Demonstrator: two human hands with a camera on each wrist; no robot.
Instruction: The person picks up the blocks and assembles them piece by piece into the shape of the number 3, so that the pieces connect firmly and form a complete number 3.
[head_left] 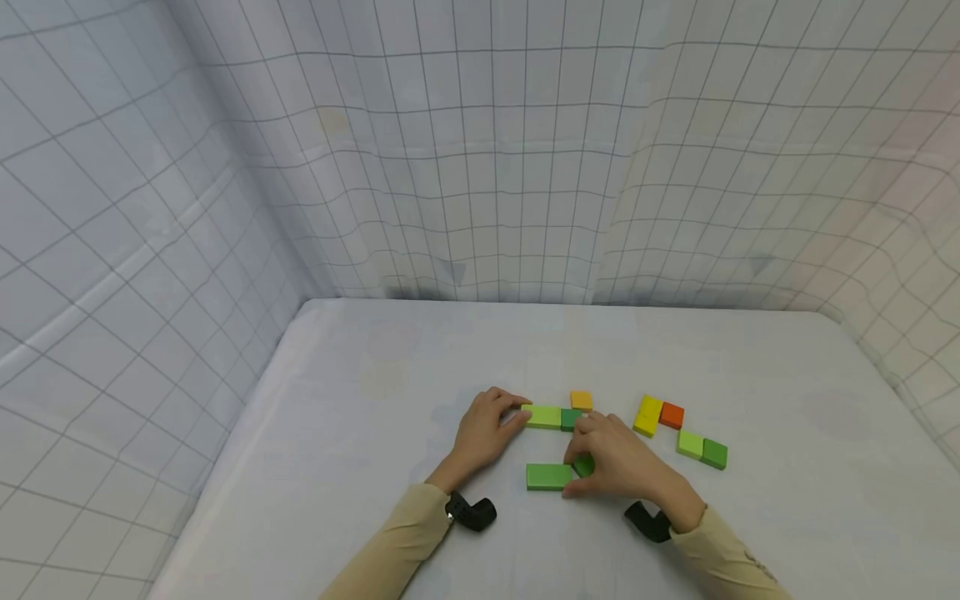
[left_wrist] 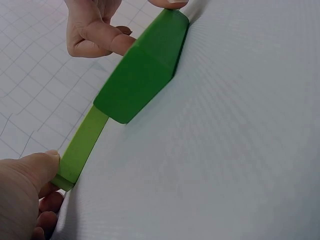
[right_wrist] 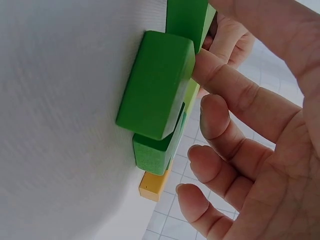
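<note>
My left hand (head_left: 483, 429) pinches the left end of a light green block (head_left: 542, 417) between thumb and fingers; the left wrist view shows this grip up close. A dark green block (head_left: 571, 419) sits against that block's right end. My right hand (head_left: 615, 457) has thumb and index finger around the right end of a long green block (head_left: 548, 477), nearer the person. Beside that end, partly hidden under the right hand, is another green block (right_wrist: 157, 85). The other right fingers are bent and free of the blocks in the right wrist view.
Behind the dark green block lies an orange block (head_left: 581, 401). To the right are yellow blocks (head_left: 648, 416), a red block (head_left: 672, 415), a lime block (head_left: 690, 444) and a green block (head_left: 715, 454). Gridded white curtains (head_left: 480, 167) surround the white table (head_left: 360, 467).
</note>
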